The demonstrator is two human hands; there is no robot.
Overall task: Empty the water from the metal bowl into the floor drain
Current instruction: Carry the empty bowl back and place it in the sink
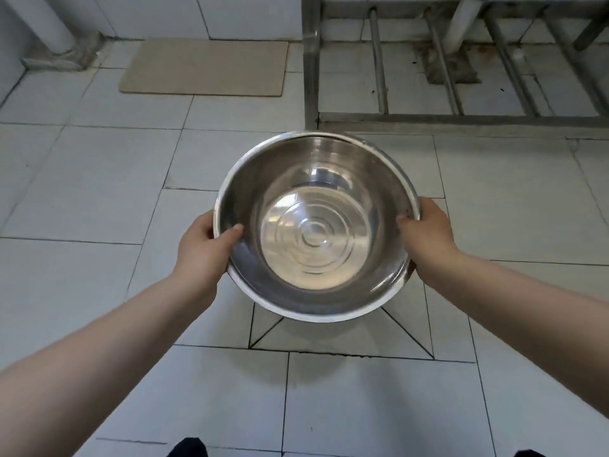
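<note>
A round metal bowl [316,225] is held level above the white tiled floor, with clear water rippling in its bottom. My left hand [204,245] grips the bowl's left rim, thumb hooked inside. My right hand [428,232] grips the right rim the same way. Beneath the bowl the tiles [342,334] are cut in diagonal lines sloping to a point hidden under the bowl; the drain itself is not visible.
A beige mat [206,67] lies on the floor at the back left. A steel table frame [311,77] with low crossbars stands at the back right, a white pipe [463,24] behind it. Another pipe [49,24] runs down the far left corner.
</note>
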